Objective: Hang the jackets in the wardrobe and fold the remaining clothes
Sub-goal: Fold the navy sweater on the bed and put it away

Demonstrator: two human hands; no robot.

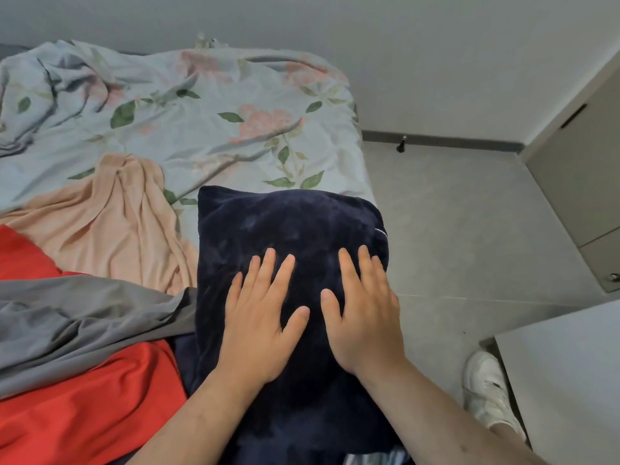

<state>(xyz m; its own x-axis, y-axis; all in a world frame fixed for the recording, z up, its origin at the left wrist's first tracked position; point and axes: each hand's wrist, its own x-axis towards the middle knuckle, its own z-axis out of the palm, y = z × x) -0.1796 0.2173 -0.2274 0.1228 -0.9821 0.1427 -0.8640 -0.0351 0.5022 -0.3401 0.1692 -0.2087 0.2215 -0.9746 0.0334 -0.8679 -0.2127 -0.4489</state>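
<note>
Clothes lie spread over the bed [208,129], whose floral sheet gives a broad flat surface to fold on, and that is likely why the work happens here and not at the wardrobe [577,182], which stands well apart at the right. Nearest the bed's right edge sits the navy garment [288,229], a plush, velvety piece already folded into a thick rectangle with rounded corners and a small pale mark near its right side. Both hands rest on top of it, probably to press the fold flat. To its left, unfolded, lie a red garment [84,407], a grey garment [77,317] draped across the red one, and a peach garment [110,223] beyond them (all three rumpled and apparently awaiting their turn). The left hand [258,317] lies palm down with fingers spread, gripping nothing. The right hand [362,307] does the same just beside it, flat and loose, near the garment's right edge.
</note>
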